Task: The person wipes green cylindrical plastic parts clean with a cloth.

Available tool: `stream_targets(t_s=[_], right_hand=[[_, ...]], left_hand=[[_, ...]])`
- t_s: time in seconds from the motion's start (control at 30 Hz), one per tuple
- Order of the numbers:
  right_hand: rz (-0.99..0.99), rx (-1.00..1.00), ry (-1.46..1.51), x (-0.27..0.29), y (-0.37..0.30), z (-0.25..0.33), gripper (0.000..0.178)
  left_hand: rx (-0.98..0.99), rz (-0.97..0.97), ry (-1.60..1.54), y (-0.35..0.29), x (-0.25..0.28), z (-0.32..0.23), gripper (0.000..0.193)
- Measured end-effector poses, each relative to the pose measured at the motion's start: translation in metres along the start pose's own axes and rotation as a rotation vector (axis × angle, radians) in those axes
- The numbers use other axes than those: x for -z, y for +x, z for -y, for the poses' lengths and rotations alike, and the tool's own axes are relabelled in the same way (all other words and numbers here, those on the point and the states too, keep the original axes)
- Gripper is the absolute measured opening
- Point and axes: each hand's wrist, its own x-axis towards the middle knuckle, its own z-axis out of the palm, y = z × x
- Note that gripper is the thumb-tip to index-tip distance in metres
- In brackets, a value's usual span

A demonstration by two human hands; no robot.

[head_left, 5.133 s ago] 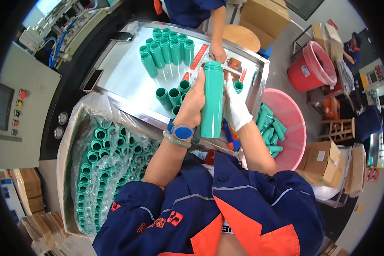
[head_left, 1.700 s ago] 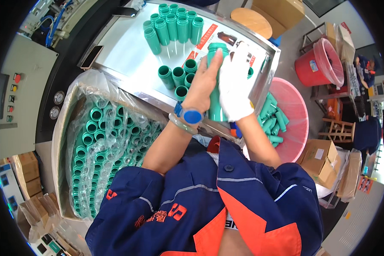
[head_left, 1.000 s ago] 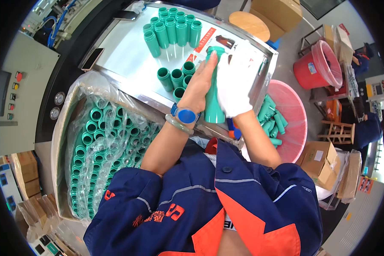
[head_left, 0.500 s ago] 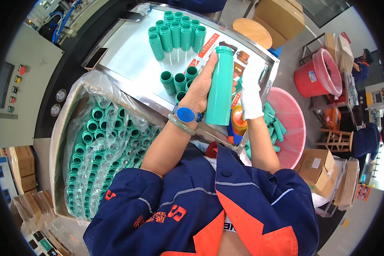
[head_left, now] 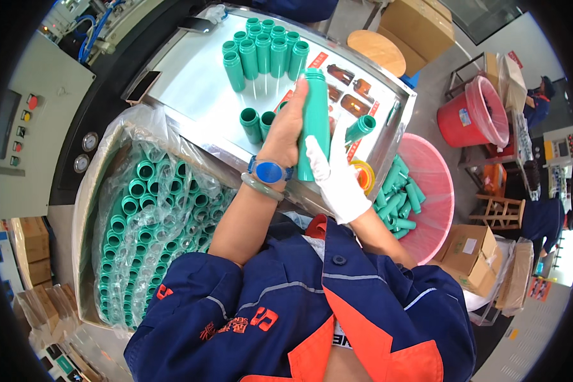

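My bare left hand (head_left: 285,130), with a blue-faced watch and a bangle on its wrist, is wrapped round a tall green bottle (head_left: 316,105) with a threaded neck, held tilted above the metal-edged table. In a white glove, my right hand (head_left: 337,178) closes on the lower right side of that same bottle, a digit across its front. A shorter-looking green bottle (head_left: 361,127) shows just beyond the glove, its base hidden. Several green bottles (head_left: 263,54) stand grouped on the table (head_left: 188,79), and a few more (head_left: 251,124) are partly behind my left hand.
A carton (head_left: 86,229) lined with clear plastic and filled with green bottles is at left. At right stands a pink bin (head_left: 436,197) with green bottles inside. A roll of yellow tape (head_left: 365,175) lies at the table's near edge. A phone (head_left: 143,86) rests on the far-left edge.
My left hand and its bottle have shifted slightly left. The gloved right hand has come down and left onto the bottle, leaving a green bottle in view where it was.
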Motion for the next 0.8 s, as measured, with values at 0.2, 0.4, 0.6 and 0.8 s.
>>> stream_targets(t_s=[0.2, 0.4, 0.6, 0.8], right_hand=[[-0.002, -0.057, -0.120, 0.004, 0.008, -0.012, 0.089], [0.032, 0.084, -0.098, 0.009, 0.010, -0.002, 0.055], [0.032, 0.003, -0.373, 0.009, 0.006, 0.004, 0.089], [-0.042, 0.147, -0.338, 0.016, 0.016, 0.009, 0.089]], left_hand=[[-0.071, 0.133, 0.019, 0.001, -0.002, 0.010, 0.054], [-0.083, 0.051, 0.118, 0.006, 0.004, 0.006, 0.054], [-0.030, 0.132, 0.047, 0.003, 0.006, 0.011, 0.053], [-0.045, 0.144, 0.072, 0.011, 0.009, 0.020, 0.055]])
